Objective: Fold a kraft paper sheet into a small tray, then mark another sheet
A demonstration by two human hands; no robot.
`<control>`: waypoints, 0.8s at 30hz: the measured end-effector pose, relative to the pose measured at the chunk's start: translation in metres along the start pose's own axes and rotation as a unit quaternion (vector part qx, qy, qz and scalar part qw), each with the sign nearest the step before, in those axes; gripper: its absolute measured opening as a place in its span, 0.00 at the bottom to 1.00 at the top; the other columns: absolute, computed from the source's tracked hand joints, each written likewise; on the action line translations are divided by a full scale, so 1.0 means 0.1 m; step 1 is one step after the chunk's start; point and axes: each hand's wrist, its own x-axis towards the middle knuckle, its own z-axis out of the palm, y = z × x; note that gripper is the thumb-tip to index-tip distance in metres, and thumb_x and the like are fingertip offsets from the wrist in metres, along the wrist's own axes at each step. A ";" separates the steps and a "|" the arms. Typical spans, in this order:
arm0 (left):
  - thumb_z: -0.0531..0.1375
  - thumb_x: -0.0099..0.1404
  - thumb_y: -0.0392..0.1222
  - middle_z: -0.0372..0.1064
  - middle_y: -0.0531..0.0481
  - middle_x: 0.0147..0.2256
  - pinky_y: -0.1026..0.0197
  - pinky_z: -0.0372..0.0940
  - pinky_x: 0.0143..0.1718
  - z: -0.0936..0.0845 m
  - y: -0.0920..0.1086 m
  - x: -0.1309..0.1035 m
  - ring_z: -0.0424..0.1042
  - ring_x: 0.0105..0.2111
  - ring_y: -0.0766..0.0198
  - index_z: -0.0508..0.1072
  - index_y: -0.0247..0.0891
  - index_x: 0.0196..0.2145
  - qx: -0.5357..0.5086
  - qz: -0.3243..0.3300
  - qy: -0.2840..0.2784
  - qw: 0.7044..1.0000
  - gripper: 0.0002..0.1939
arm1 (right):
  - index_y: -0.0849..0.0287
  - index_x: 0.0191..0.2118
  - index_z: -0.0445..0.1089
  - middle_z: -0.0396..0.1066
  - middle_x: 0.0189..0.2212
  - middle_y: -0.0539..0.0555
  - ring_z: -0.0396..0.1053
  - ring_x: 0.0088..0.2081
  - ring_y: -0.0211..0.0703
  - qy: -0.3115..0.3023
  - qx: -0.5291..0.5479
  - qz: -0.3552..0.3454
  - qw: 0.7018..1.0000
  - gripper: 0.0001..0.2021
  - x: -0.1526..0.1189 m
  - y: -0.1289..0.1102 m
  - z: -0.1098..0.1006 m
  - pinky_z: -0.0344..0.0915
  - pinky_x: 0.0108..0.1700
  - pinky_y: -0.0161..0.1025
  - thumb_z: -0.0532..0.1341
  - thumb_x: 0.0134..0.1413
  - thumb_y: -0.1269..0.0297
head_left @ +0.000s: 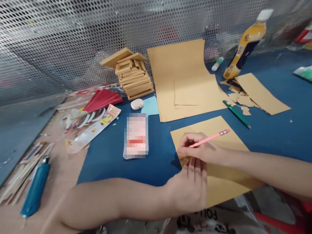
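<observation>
My right hand (201,148) is closed around a pink pencil (209,138), its eraser end pointing up and right. It rests near the left edge of a brown kraft paper sheet (229,182) at the table's front edge. Just below it, my left hand (188,187) lies with fingers stretched out and pressed down on the same sheet. The fingertips sit right under my right hand; whether something thin lies beneath them I cannot make out. The pencil's tip is hidden behind my right fingers.
Larger kraft sheets (180,68) lean at the back beside a stack of folded kraft pieces (135,78). A phone (136,136), a white case (137,104), a green pen (236,113), a drink bottle (248,45), paper scraps (243,99) and a blue utility knife (36,188) lie around.
</observation>
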 end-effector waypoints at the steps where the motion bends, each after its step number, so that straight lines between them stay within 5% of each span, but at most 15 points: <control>1: 0.45 0.63 0.29 0.70 0.23 0.44 0.52 0.71 0.41 0.00 0.00 0.00 0.74 0.44 0.47 0.69 0.14 0.49 -0.004 -0.003 0.002 1.000 0.21 | 0.59 0.28 0.67 0.68 0.23 0.48 0.63 0.23 0.33 -0.002 -0.003 -0.002 1.000 0.10 0.00 -0.01 0.00 0.58 0.21 0.30 0.66 0.48 0.60; 24: 0.47 0.62 0.28 0.70 0.24 0.43 0.52 0.71 0.42 -0.01 -0.01 0.01 0.75 0.43 0.48 0.69 0.13 0.48 -0.026 -0.014 0.008 1.000 0.21 | 0.59 0.27 0.66 0.68 0.23 0.49 0.64 0.23 0.34 0.001 -0.019 -0.020 1.000 0.10 0.03 -0.02 0.00 0.59 0.21 0.31 0.65 0.49 0.59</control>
